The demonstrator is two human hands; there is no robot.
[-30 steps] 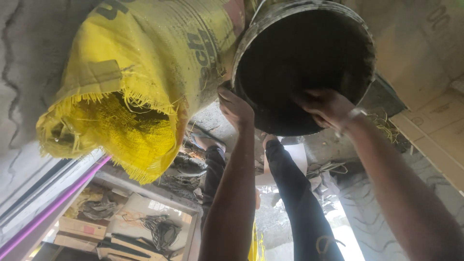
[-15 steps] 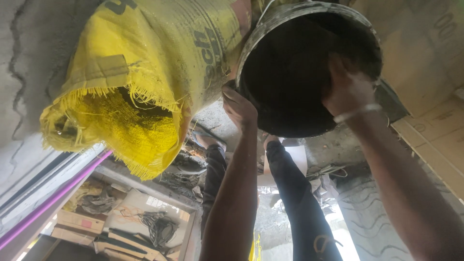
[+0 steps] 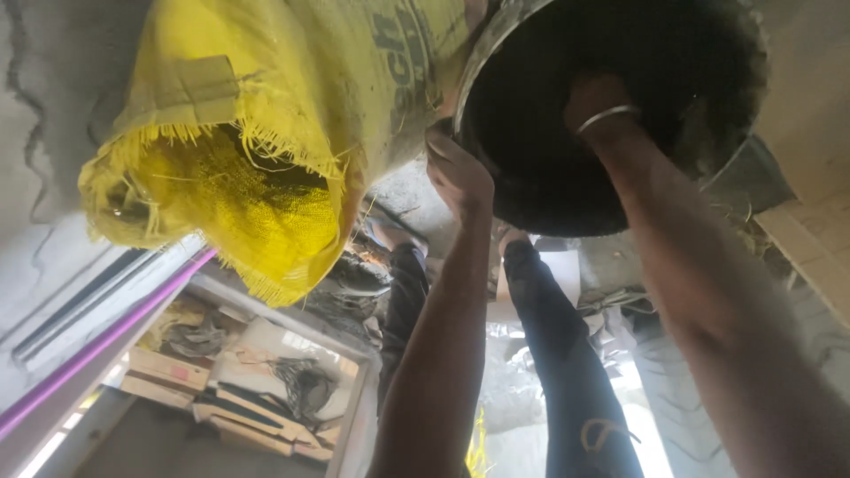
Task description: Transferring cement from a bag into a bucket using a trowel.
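A big round dark bucket (image 3: 708,133) with a metal rim fills the top right, its mouth turned toward me. My left hand (image 3: 458,170) grips the rim on its left side. My right hand (image 3: 591,92), a metal bangle on the wrist, reaches deep inside the bucket; its fingers are lost in the dark. Against the bucket's left side lies a yellow woven sack (image 3: 266,106), its frayed open mouth facing down left.
My legs in dark trousers (image 3: 549,354) stand below the bucket. A purple strip (image 3: 97,345) runs along a grey wall at left. Wooden boards and dark cables (image 3: 266,389) lie lower left. Cardboard (image 3: 815,257) is at the right edge.
My right hand has gone from the bucket's mouth deeper into it. The left hand has stayed on the rim, and the bucket and sack have come closer.
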